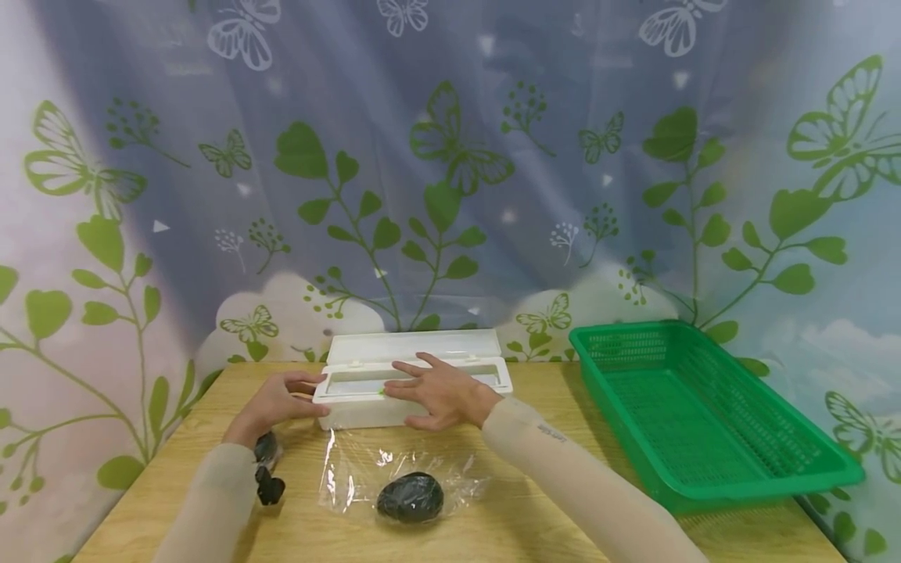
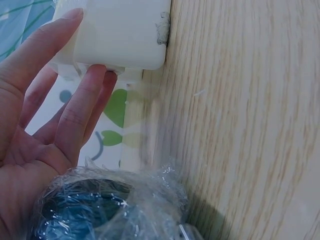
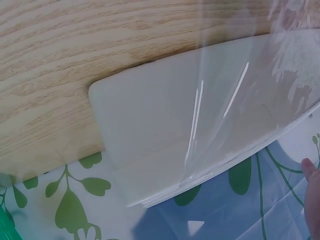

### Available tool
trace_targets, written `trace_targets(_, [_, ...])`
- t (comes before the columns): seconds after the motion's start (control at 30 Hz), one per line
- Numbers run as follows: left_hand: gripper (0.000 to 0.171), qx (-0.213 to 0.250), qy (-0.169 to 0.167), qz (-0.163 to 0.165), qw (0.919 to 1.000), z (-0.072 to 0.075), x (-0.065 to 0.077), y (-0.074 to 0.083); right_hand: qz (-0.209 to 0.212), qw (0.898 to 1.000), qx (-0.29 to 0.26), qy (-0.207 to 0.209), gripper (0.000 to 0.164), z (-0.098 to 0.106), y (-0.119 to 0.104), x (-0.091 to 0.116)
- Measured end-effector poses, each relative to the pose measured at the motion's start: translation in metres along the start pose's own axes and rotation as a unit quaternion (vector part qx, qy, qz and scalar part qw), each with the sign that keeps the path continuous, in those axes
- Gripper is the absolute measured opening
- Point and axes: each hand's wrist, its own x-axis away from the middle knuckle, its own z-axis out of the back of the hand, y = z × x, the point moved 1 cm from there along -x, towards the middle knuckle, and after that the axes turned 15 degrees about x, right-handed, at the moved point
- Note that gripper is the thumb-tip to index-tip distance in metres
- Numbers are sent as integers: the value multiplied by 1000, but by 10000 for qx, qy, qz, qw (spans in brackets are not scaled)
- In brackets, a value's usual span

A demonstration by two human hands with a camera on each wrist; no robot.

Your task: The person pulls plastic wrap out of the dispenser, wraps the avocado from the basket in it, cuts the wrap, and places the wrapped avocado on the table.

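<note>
A white cling film dispenser (image 1: 415, 413) stands at the table's back with its lid (image 1: 415, 346) raised. Clear film (image 1: 352, 477) stretches from its front across the table. On the film lies a dark oval avocado (image 1: 411, 498). My left hand (image 1: 278, 403) grips the dispenser's left end, thumb in front and fingers farther back; the left wrist view shows the thumb on the end wall (image 2: 120, 35). My right hand (image 1: 439, 391) lies over the dispenser's top with fingers spread, fingertips by a small green piece (image 1: 382, 391). Only a fingertip (image 3: 311, 170) shows in the right wrist view.
A green plastic basket (image 1: 693, 422) stands at the table's right. Below my left wrist sits a dark item wrapped in clear film (image 2: 95, 207). A patterned curtain (image 1: 450, 234) hangs close behind the wooden table (image 1: 542, 485).
</note>
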Motion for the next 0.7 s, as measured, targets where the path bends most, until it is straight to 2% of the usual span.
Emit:
trace_targets(0.23, [72, 58, -73, -7, 10000, -1, 2, -1, -13, 9999, -37, -112, 62, -3, 2, 5])
trace_targets(0.7, [71, 62, -4, -89, 9999, 2, -3, -3, -90, 9996, -240, -125, 60, -7, 14, 34])
